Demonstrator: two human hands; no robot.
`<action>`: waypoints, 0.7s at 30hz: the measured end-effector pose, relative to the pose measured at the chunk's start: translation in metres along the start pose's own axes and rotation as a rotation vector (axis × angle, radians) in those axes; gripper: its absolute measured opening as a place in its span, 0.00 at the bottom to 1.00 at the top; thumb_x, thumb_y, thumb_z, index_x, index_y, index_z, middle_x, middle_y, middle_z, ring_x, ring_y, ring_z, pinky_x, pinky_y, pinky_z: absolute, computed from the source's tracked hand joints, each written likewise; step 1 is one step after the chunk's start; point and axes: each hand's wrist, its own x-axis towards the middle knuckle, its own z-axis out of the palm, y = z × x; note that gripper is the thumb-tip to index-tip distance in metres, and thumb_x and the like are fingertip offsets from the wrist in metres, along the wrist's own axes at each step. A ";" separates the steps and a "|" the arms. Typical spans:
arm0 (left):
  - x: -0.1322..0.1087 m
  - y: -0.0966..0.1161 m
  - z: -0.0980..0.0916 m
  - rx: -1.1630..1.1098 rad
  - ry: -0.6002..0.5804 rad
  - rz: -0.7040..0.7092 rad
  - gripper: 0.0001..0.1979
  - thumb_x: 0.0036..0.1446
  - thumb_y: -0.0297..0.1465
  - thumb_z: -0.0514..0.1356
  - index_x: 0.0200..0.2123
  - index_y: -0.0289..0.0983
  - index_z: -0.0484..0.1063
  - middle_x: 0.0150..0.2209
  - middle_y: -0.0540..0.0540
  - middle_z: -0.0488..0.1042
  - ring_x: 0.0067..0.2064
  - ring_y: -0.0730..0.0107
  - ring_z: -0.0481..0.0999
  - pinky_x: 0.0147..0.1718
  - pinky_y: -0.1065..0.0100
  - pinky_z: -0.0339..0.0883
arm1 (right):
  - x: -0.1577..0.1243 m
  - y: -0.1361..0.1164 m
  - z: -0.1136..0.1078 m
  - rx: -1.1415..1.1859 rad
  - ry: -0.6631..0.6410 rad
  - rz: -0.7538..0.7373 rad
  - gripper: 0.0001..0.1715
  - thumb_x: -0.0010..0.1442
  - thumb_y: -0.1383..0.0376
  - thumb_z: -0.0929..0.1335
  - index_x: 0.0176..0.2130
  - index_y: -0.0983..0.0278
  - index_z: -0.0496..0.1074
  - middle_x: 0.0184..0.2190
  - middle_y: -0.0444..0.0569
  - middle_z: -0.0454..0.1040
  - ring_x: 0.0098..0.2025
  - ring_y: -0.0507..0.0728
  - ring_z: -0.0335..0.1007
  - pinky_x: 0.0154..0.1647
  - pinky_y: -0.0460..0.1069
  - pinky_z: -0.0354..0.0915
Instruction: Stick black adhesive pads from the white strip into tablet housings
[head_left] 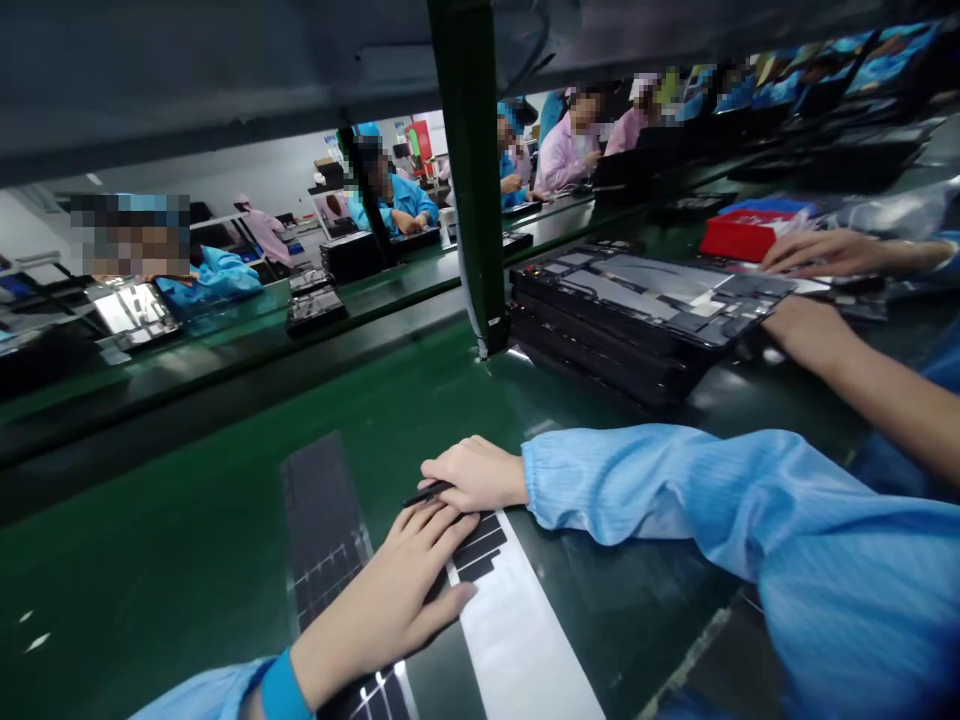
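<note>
My left hand [382,610] lies flat on the bench, with its fingers [439,525] spread a little and resting on a white backing strip [517,640]. That strip carries black adhesive pieces [480,548], and the fingertips sit on or right beside them. My right hand [476,475] is curled closed around a slim black pen-like tool [424,494], whose tip sticks out to the left just above the left hand's fingers. I can't make out exactly what the tip is touching, if anything.

The strip runs at a slant beneath the left hand, and a darker gridded strip [322,520] lies just to its left on the green bench mat [150,600]. Both blue sleeves are in my view.

Farther up the bench, past a green post [469,170], sits a stack of black tablet housings [622,320]. Beside it, a co-worker's two hands [847,252] rest near a red box [739,238], well apart from mine. Across the line, more workers in blue and pink smocks sit at their stations.
</note>
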 end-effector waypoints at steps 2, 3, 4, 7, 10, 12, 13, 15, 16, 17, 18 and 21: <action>-0.001 -0.003 0.002 0.010 0.007 0.009 0.25 0.60 0.40 0.47 0.61 0.44 0.50 0.61 0.47 0.53 0.62 0.57 0.51 0.59 0.51 0.50 | -0.003 0.000 -0.002 0.005 -0.010 -0.003 0.15 0.60 0.59 0.57 0.39 0.62 0.68 0.33 0.49 0.75 0.34 0.57 0.71 0.26 0.47 0.54; -0.002 -0.005 0.004 0.021 0.018 0.014 0.25 0.60 0.40 0.47 0.60 0.44 0.50 0.61 0.47 0.54 0.61 0.56 0.52 0.58 0.50 0.51 | -0.004 -0.001 -0.003 0.005 -0.018 -0.005 0.15 0.60 0.59 0.57 0.39 0.61 0.67 0.34 0.49 0.75 0.34 0.57 0.71 0.26 0.47 0.54; -0.003 -0.008 0.006 0.036 0.034 0.021 0.26 0.60 0.40 0.48 0.60 0.45 0.50 0.61 0.47 0.55 0.61 0.55 0.53 0.57 0.49 0.53 | -0.004 -0.001 -0.005 0.006 -0.026 -0.008 0.16 0.60 0.58 0.56 0.40 0.61 0.67 0.35 0.49 0.75 0.34 0.57 0.71 0.27 0.47 0.54; -0.004 -0.018 0.016 0.084 0.115 0.058 0.28 0.58 0.39 0.51 0.60 0.47 0.49 0.59 0.47 0.57 0.59 0.52 0.56 0.54 0.49 0.58 | -0.001 0.000 -0.005 0.037 -0.061 -0.023 0.17 0.60 0.57 0.56 0.43 0.60 0.66 0.38 0.48 0.74 0.36 0.58 0.71 0.27 0.48 0.54; -0.003 -0.022 0.025 0.097 0.206 0.077 0.28 0.57 0.40 0.52 0.60 0.49 0.48 0.58 0.49 0.60 0.58 0.53 0.58 0.53 0.48 0.58 | 0.002 0.002 -0.005 0.067 -0.096 -0.019 0.18 0.60 0.57 0.56 0.44 0.60 0.66 0.40 0.47 0.73 0.39 0.59 0.70 0.28 0.49 0.54; -0.003 -0.020 0.027 0.089 0.245 0.058 0.26 0.58 0.41 0.51 0.59 0.50 0.50 0.57 0.49 0.61 0.57 0.53 0.58 0.53 0.47 0.57 | 0.002 0.003 -0.005 0.072 -0.104 -0.012 0.18 0.61 0.58 0.55 0.45 0.61 0.65 0.40 0.47 0.73 0.39 0.59 0.69 0.28 0.49 0.54; -0.003 -0.017 0.028 0.087 0.258 0.046 0.25 0.58 0.41 0.51 0.59 0.50 0.51 0.56 0.50 0.62 0.57 0.54 0.58 0.53 0.47 0.57 | 0.002 0.002 -0.005 0.073 -0.106 -0.009 0.18 0.61 0.58 0.55 0.45 0.61 0.65 0.40 0.47 0.73 0.38 0.59 0.69 0.28 0.49 0.54; -0.004 -0.014 0.027 0.094 0.273 0.032 0.24 0.59 0.42 0.50 0.58 0.49 0.52 0.56 0.50 0.62 0.57 0.55 0.59 0.52 0.48 0.58 | 0.001 0.002 -0.006 0.075 -0.106 -0.006 0.18 0.60 0.58 0.56 0.45 0.60 0.65 0.40 0.47 0.73 0.38 0.59 0.70 0.27 0.49 0.53; -0.004 -0.013 0.027 0.104 0.275 0.032 0.24 0.59 0.42 0.50 0.58 0.49 0.52 0.56 0.50 0.62 0.57 0.55 0.59 0.52 0.49 0.59 | 0.001 0.001 -0.006 0.076 -0.107 -0.007 0.18 0.60 0.58 0.56 0.45 0.60 0.65 0.40 0.47 0.73 0.38 0.59 0.70 0.27 0.49 0.53; -0.004 -0.013 0.026 0.117 0.276 0.034 0.25 0.59 0.42 0.50 0.59 0.48 0.52 0.56 0.50 0.62 0.57 0.55 0.59 0.52 0.49 0.59 | 0.001 0.001 -0.006 0.077 -0.107 -0.009 0.18 0.60 0.58 0.56 0.45 0.60 0.66 0.40 0.47 0.73 0.37 0.59 0.70 0.27 0.48 0.53; -0.003 -0.014 0.025 0.131 0.273 0.046 0.25 0.58 0.42 0.50 0.59 0.48 0.51 0.56 0.50 0.62 0.57 0.55 0.59 0.51 0.50 0.60 | 0.001 0.001 -0.007 0.077 -0.106 -0.009 0.18 0.60 0.58 0.56 0.45 0.60 0.66 0.39 0.47 0.73 0.37 0.59 0.69 0.27 0.48 0.52; -0.002 -0.020 0.023 0.175 0.233 0.104 0.28 0.57 0.41 0.52 0.60 0.46 0.49 0.56 0.49 0.62 0.56 0.55 0.61 0.50 0.53 0.63 | 0.000 0.001 -0.007 0.077 -0.096 -0.006 0.18 0.60 0.58 0.56 0.44 0.61 0.66 0.38 0.47 0.73 0.36 0.58 0.69 0.26 0.48 0.51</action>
